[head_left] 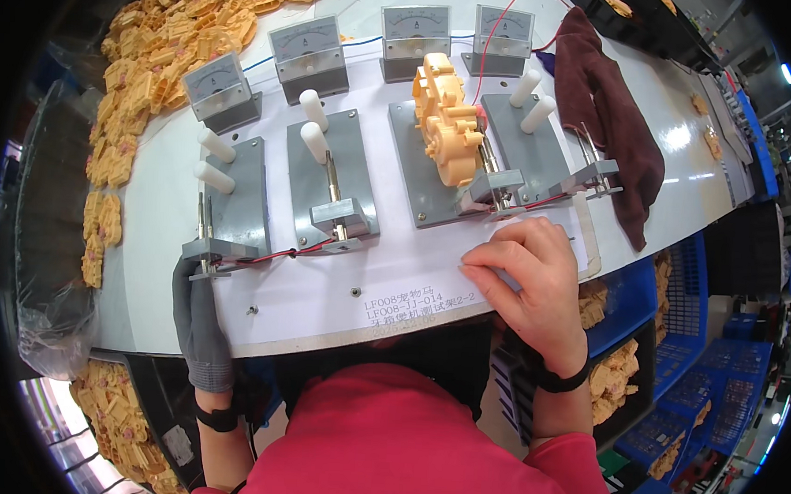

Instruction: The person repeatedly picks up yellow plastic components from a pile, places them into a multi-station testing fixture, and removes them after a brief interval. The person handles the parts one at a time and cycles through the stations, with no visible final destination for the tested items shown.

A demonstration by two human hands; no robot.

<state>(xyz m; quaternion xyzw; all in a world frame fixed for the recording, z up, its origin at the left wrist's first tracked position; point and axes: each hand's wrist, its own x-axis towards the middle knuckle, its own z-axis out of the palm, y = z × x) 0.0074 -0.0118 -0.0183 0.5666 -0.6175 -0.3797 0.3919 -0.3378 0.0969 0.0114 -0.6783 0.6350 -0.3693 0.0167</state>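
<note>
My left hand, in a grey glove, reaches up to the probe block at the near end of the leftmost grey test fixture; its fingertips are partly hidden there. My bare right hand hovers just short of the third fixture, fingers loosely bent, thumb a little apart, with nothing visible in it. On that fixture stands a yellow-orange plastic gear housing, upright, near the metal probes of the spring-loaded probe block. The second fixture carries two white pegs and no part.
Four analog meters, one the leftmost meter, line the back. Many yellow-orange plastic parts pile up at the far left. A maroon cloth lies right of the fixtures. Blue crates with parts stand at the right, below the table edge.
</note>
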